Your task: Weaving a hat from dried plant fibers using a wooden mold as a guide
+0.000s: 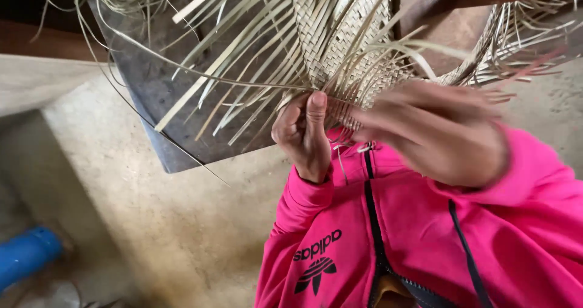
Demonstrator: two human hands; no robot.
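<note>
Head view, looking down past the chest.

Labels: black logo print on the front of the pink zip jacket, low centre, seen upside down. No packages or signs in frame.

Hands:
- Left hand: curled closed, thumb laid flat along the top, pinching the near edge of the woven mat where the loose strips begin. Firm hold on it.
- Right hand: motion-blurred, just right of the left hand, at the same near edge of the mat. Fingers look partly curled toward the weave; can't tell whether it is gripping a strip or only touching.

Mat:
- Held up in front of the chest, centre-top of frame, running away toward the far side.
- Pale straw colour, tight diagonal plaiting in a narrow band down the middle.
- Unwoven strips fan out to the left, flat and long, some bent. More loose strips spread to the right, along a curved woven edge.

Around it:
- Dark grey slab under the left strips, far left of centre.
- Pale concrete floor below, near left.
- Blue pipe at the near-left corner.
- Reddish-brown surface behind the mat, top right.
</note>
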